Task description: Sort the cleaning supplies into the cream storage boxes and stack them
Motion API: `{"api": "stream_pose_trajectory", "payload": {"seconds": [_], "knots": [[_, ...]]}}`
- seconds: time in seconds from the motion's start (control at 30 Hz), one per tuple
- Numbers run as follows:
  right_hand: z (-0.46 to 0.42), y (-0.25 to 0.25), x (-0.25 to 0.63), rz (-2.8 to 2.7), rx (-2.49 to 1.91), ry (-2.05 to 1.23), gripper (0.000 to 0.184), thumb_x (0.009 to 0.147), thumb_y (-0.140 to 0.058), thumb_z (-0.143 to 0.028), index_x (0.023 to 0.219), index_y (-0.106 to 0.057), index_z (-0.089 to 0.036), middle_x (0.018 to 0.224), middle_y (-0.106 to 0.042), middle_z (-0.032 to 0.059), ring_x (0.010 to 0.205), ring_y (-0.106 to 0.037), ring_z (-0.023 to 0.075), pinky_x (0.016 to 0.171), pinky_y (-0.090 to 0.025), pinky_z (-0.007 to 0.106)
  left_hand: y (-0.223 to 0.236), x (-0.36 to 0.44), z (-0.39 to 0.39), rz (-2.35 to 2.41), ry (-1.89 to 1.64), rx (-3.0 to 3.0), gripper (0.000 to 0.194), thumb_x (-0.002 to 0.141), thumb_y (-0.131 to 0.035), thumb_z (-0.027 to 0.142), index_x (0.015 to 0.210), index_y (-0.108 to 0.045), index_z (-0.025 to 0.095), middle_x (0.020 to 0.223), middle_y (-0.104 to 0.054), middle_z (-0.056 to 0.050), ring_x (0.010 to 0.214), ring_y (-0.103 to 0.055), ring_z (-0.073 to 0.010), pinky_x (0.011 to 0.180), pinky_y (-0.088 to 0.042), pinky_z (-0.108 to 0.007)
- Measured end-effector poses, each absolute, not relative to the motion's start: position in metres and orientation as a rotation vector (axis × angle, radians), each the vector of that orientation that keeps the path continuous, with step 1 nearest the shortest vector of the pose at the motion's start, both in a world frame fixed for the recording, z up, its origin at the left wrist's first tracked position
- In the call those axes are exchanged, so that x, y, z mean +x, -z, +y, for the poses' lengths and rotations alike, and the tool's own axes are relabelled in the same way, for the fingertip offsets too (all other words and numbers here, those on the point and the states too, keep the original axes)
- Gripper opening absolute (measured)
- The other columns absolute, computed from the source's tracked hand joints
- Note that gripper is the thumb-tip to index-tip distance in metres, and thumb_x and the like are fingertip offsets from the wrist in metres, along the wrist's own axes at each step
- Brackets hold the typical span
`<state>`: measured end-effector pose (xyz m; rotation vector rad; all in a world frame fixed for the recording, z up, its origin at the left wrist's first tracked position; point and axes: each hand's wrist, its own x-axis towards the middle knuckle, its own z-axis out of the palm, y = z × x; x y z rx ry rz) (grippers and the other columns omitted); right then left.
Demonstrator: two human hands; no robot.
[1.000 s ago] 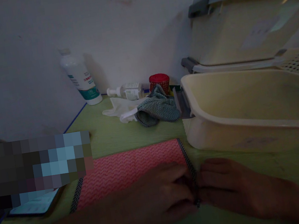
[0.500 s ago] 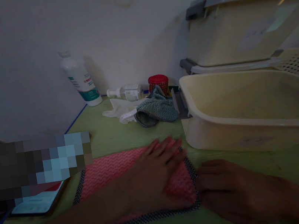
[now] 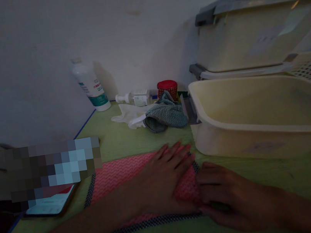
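A pink textured cloth (image 3: 117, 174) with a black-and-white checked border lies flat on the green tabletop (image 3: 124, 142). Spread across its right half is my left hand (image 3: 163, 181), palm down and fingers stretched out, pressing on it. My right hand (image 3: 233, 194) is at the cloth's right edge, with curled fingers and the thumb at the near right corner. Its fingers close on that edge and hide part of the border.
An open cream bin (image 3: 236, 145) stands at the right, with a lidded box (image 3: 238, 42) behind. A crumpled grey-green cloth (image 3: 165, 113), white gloves (image 3: 131, 114), a red-lidded jar (image 3: 167, 89), a lying pump bottle (image 3: 139, 97) and a white bottle (image 3: 92, 87) are along the wall. A phone (image 3: 50, 202) lies left.
My right hand has moved slightly left onto the cloth's right edge, its fingers and thumb closing there. My left hand stays flat on the cloth. The camera view has shifted a little.
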<state>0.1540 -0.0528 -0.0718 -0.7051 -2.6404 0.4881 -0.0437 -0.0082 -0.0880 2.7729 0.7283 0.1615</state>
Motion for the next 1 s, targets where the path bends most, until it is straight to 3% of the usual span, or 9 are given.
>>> {"api": "stream_pose_trajectory", "payload": {"seconds": [0.2,0.37,0.43,0.53,0.67,0.77,1.0], "knots": [[-0.051,0.068,0.157,-2.627,-0.729,-0.645,0.02,0.087,-0.046,-0.015,0.071,-0.058,-0.015,0.07,-0.057,0.0033,0.071,-0.052,0.0133,0.066,-0.04,0.026,0.071,-0.051,-0.019,0.834,-0.099,2.836,0.094,0.076,-0.025,0.075,0.141,-0.018,0.007,0.149,-0.016,-0.016,0.139,-0.01,-0.0275,0.112,-0.01,-0.044],[-0.051,0.06,0.145,-2.364,-0.854,-0.567,0.018,0.082,-0.045,-0.009,0.068,-0.053,-0.015,0.067,-0.054,0.0017,0.064,-0.05,0.0118,0.059,-0.042,0.023,0.06,-0.083,-0.035,1.023,0.041,2.882,0.074,0.086,-0.028,0.061,0.141,-0.02,0.013,0.15,-0.012,-0.013,0.138,-0.012,-0.026,0.111,-0.015,-0.044],[-0.049,0.056,0.133,-2.348,-0.919,-0.507,0.015,0.081,-0.044,-0.007,0.075,-0.056,-0.015,0.075,-0.058,0.0043,0.071,-0.054,0.0136,0.066,-0.046,0.026,0.062,-0.099,-0.04,1.12,0.081,2.869,0.068,0.089,-0.029,0.055,0.142,-0.018,0.014,0.15,-0.01,-0.012,0.138,-0.011,-0.0256,0.111,-0.018,-0.045],[-0.048,0.052,0.114,-2.508,-0.97,-0.454,0.028,0.081,-0.043,-0.007,0.104,-0.056,-0.01,0.108,-0.059,0.0127,0.103,-0.053,0.0194,0.09,-0.044,0.036,0.069,-0.116,-0.046,1.211,0.127,2.794,0.066,0.091,-0.027,0.051,0.143,-0.015,0.012,0.15,-0.011,-0.014,0.138,-0.013,-0.0254,0.11,-0.022,-0.044],[-0.047,0.059,0.097,-2.745,-1.097,-0.408,0.056,0.084,-0.048,-0.023,0.133,-0.034,0.001,0.14,-0.034,0.0222,0.13,-0.031,0.027,0.105,-0.031,0.044,0.076,-0.125,-0.051,1.231,0.097,2.726,0.066,0.091,-0.028,0.05,0.144,-0.011,0.014,0.15,-0.013,-0.012,0.138,-0.013,-0.0243,0.111,-0.02,-0.044],[-0.048,0.069,0.098,-2.847,-1.181,-0.355,0.066,0.087,-0.046,-0.037,0.138,-0.028,0.001,0.144,-0.023,0.023,0.134,-0.022,0.0314,0.106,-0.025,0.051,0.079,-0.13,-0.052,1.238,0.047,2.701,0.065,0.091,-0.028,0.051,0.144,-0.009,0.018,0.151,-0.01,-0.009,0.139,-0.01,-0.0235,0.112,-0.017,-0.044],[-0.048,0.079,0.107,-2.85,-1.171,-0.213,0.067,0.089,-0.038,-0.049,0.139,-0.028,-0.006,0.145,-0.021,0.0211,0.134,-0.021,0.0329,0.105,-0.023,0.057,0.09,-0.157,-0.049,1.337,-0.05,2.702,0.059,0.091,-0.029,0.051,0.143,-0.011,0.031,0.151,-0.012,-0.003,0.138,-0.012,-0.0265,0.11,-0.015,-0.051]]}}
